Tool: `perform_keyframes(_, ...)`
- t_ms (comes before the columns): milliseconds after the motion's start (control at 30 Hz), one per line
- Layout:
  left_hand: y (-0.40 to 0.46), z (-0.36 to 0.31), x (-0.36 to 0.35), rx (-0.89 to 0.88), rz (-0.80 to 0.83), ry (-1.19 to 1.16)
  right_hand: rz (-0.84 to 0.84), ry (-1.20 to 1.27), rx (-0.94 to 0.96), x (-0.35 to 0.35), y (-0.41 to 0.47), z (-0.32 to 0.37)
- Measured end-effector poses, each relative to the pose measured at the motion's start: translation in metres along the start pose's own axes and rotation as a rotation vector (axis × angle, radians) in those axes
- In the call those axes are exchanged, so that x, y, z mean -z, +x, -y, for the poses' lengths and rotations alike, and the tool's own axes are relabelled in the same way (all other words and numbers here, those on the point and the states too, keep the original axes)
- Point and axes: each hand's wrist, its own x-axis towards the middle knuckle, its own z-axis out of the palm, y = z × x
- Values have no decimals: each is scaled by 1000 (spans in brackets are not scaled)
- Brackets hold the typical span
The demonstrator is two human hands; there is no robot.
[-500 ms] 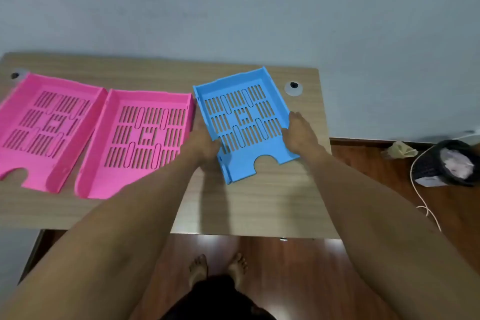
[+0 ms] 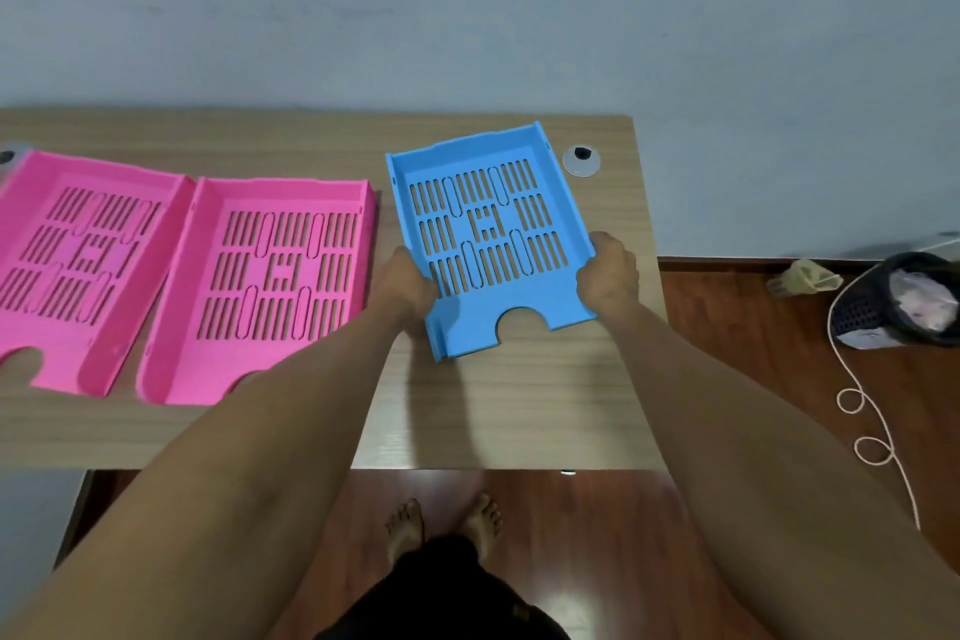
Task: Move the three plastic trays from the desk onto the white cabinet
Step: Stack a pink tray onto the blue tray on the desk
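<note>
A blue slotted plastic tray (image 2: 488, 234) sits at the right end of the wooden desk (image 2: 519, 405), its front edge slightly raised. My left hand (image 2: 408, 288) grips its left side wall and my right hand (image 2: 608, 273) grips its right side wall. Two pink trays of the same shape lie flat on the desk to the left: one in the middle (image 2: 270, 286), one at the far left (image 2: 78, 265), side by side and touching. The white cabinet is out of view.
A round grey cable grommet (image 2: 582, 160) sits in the desk's back right corner. On the wooden floor to the right stand a black waste basket (image 2: 893, 301), a crumpled bag (image 2: 802, 276) and a looping white cord (image 2: 862, 421). A grey wall runs behind the desk.
Both hands have tightened on the blue tray's sides and its near edge has lifted a little off the desk. The pink trays have not moved.
</note>
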Motion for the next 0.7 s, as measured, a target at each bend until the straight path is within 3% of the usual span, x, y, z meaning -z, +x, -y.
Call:
perform_keyframes(267, -16, 1, 2, -56, 68, 28, -99, 157, -116, -5, -49, -29)
perform_keyframes(700, -37, 20, -9, -100, 100, 101, -121, 142, -156, -15, -93, -54)
